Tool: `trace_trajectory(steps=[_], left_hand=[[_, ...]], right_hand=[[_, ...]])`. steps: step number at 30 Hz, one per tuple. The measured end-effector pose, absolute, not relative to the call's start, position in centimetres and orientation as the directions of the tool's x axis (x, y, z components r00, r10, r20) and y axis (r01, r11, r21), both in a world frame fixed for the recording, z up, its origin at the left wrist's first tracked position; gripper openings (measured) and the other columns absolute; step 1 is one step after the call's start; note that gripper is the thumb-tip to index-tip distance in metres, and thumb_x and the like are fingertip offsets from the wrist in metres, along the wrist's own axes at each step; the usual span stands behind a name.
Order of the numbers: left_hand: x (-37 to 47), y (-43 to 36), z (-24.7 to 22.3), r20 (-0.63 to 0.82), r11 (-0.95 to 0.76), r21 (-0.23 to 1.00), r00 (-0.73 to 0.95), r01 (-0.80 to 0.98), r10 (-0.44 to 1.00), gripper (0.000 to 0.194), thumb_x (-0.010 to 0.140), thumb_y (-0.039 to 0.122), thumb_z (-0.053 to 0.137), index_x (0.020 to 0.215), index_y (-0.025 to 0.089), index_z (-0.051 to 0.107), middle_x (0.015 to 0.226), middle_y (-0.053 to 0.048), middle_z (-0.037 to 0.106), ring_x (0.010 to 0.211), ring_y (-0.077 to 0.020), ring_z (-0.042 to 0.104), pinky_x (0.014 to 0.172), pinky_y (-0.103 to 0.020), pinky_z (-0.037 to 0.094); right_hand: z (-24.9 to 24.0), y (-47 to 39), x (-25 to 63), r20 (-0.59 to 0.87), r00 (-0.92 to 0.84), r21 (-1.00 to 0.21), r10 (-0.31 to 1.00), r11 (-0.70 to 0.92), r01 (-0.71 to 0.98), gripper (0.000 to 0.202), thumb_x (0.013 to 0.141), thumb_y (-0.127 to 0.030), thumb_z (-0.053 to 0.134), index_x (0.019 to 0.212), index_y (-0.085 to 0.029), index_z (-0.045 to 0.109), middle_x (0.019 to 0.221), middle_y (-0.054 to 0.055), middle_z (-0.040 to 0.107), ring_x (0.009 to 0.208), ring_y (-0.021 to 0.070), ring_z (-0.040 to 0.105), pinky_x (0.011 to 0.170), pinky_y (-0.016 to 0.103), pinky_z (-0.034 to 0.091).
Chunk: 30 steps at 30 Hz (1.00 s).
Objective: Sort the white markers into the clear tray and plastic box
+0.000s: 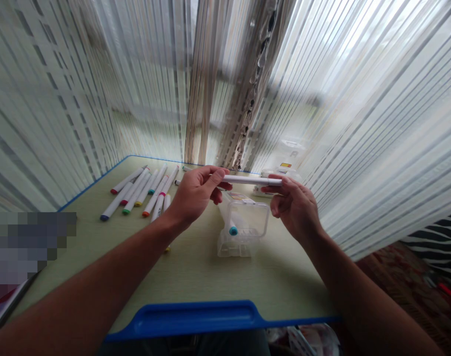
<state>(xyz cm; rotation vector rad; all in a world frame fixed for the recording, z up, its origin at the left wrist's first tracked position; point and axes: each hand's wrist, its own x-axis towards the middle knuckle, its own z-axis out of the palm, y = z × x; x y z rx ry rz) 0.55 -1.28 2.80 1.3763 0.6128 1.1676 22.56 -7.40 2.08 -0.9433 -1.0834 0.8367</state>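
Between my two hands a white marker point(252, 181) is held level above the table. My left hand point(197, 190) pinches one end of it with thumb and fingers. The other end is gripped by my right hand point(297, 200), whose fingertips cover that tip. Below the marker, a clear plastic case point(247, 222) stands open on the table, with a blue-ended marker point(233, 230) inside. Several white markers with coloured ends, such as a blue-ended one point(114, 205), lie loose to the left of my left hand, some partly behind it.
The pale table point(195, 282) has a blue edge and a blue tray groove point(195, 316) at the front. Another clear plastic container point(288, 170) stands at the back right, partly behind my right hand. Sheer striped curtains point(147, 74) hang close behind the table.
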Motion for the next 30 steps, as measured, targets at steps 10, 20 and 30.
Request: trace_trajectory(steps=[10,20,30], left_hand=[[0.27,-1.60,2.97,0.321,-0.255,0.944,0.412,-0.208,0.853,0.034,0.072,0.032,0.088,0.093,0.010,0.074,0.069,-0.002,0.070,0.053,-0.0077,0.056,0.050,-0.020,0.045],[0.24,-1.51,3.04,0.322,-0.272,0.946,0.406,-0.177,0.855,0.035,0.072,0.036,0.089,0.090,0.010,0.075,0.069,-0.003,0.071,0.052,-0.0079,0.055,0.050,-0.020,0.044],[0.43,-1.24,2.67,0.325,-0.260,0.941,0.371,-0.214,0.870,0.029,0.091,0.036,0.071,0.099,0.008,0.073,0.077,-0.007,0.074,0.050,-0.0078,0.056,0.049,-0.021,0.045]], right_hand=[[1.90,-7.47,22.38,0.354,0.291,-0.921,0.889,0.385,-0.054,0.032,0.070,-0.040,0.090,0.086,-0.018,0.074,0.067,0.003,0.076,0.030,0.0077,0.052,0.028,0.018,0.034],[1.90,-7.39,22.26,0.351,0.283,-0.919,0.892,0.386,-0.077,0.028,0.070,-0.037,0.090,0.082,-0.018,0.074,0.068,0.004,0.077,0.032,0.0081,0.054,0.030,0.019,0.037],[2.19,-7.51,22.43,0.309,0.275,-0.923,0.911,0.356,-0.142,0.025,0.083,-0.038,0.075,0.094,-0.016,0.077,0.075,0.007,0.079,0.033,0.0103,0.056,0.030,0.021,0.038]])
